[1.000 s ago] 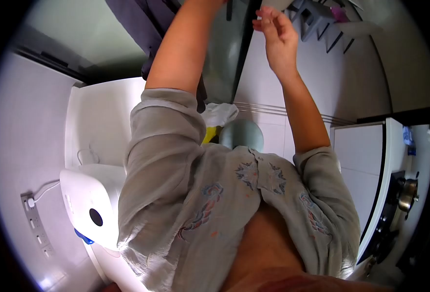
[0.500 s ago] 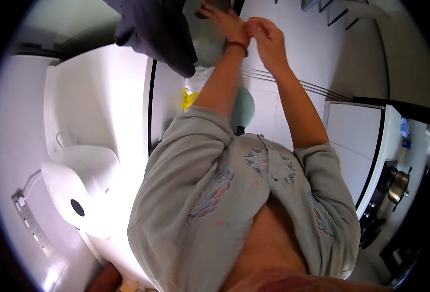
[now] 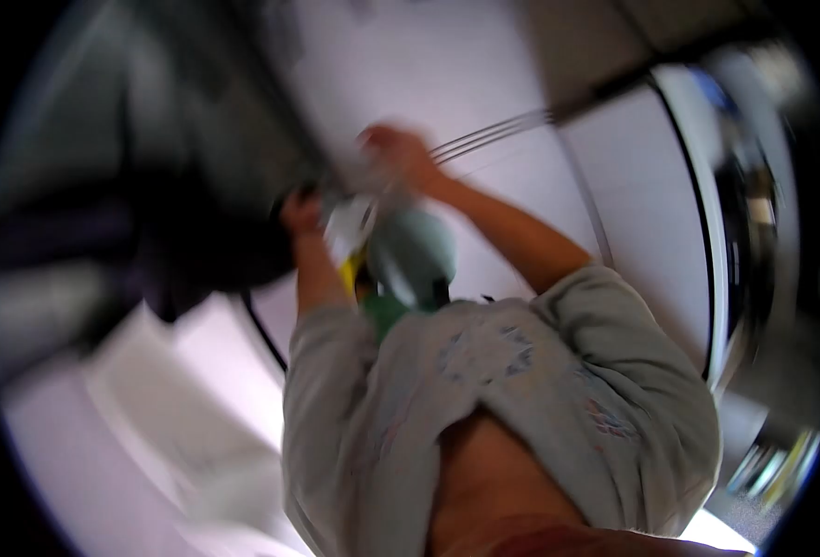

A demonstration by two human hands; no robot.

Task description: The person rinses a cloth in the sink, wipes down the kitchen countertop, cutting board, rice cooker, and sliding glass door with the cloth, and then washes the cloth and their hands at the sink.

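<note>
The whole view is smeared by motion. My left hand (image 3: 304, 212) is raised at centre left, beside a dark, blurred shape and close to a dark cloth (image 3: 196, 241). Whether it grips anything cannot be made out. My right hand (image 3: 404, 160) is lifted in front of me, apart from the left, its fingers too blurred to read. Below the hands stands a pale green round object (image 3: 413, 249). A yellow and white item (image 3: 348, 269) is next to it, near my left forearm.
A white counter or cabinet (image 3: 215, 371) runs along the left. On the right is a white cabinet (image 3: 642, 195) with a dark edge, and beyond it a blurred worktop with dark items. Pale floor tiles (image 3: 494, 200) with dark lines lie ahead.
My hands, close together before, are now apart. The left has moved left and down, the right down and left. The view has turned, and the dark cloth now appears lower and farther left.
</note>
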